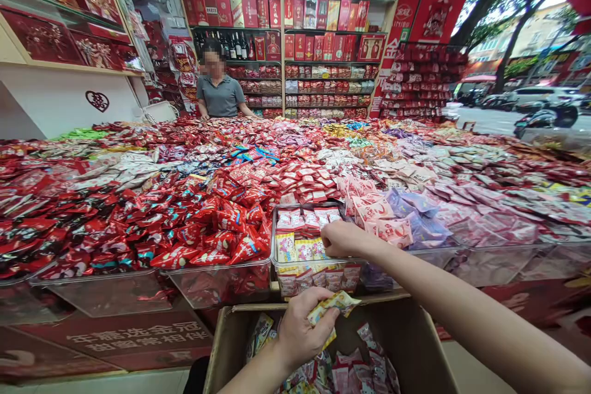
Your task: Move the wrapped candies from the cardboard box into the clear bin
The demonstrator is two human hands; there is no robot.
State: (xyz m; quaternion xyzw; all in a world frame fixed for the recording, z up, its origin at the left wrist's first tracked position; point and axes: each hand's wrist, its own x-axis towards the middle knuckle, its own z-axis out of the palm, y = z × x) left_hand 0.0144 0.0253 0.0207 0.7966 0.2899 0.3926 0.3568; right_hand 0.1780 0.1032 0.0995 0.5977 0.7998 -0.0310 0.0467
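Observation:
Over an open cardboard box (427, 345), my left hand (307, 326) is closed round yellow candy packets (339, 303). Pink and yellow packets (348, 375) lie loose inside the box. My right hand (339, 239) reaches into a clear plastic bin (272, 258) just behind the box, its fingers curled down at the right end of a row of yellow packets (305, 249). What those fingers hold, if anything, is hidden. Red and white packets (295, 219) form a row at the back of that bin.
Red candy packets (231, 221) heap up left of the bin, with pink (385, 215) and purple ones (415, 209) to its right. A person (219, 89) in a grey shirt stands behind the wide candy display, before shelves (283, 31) of bottles and boxes.

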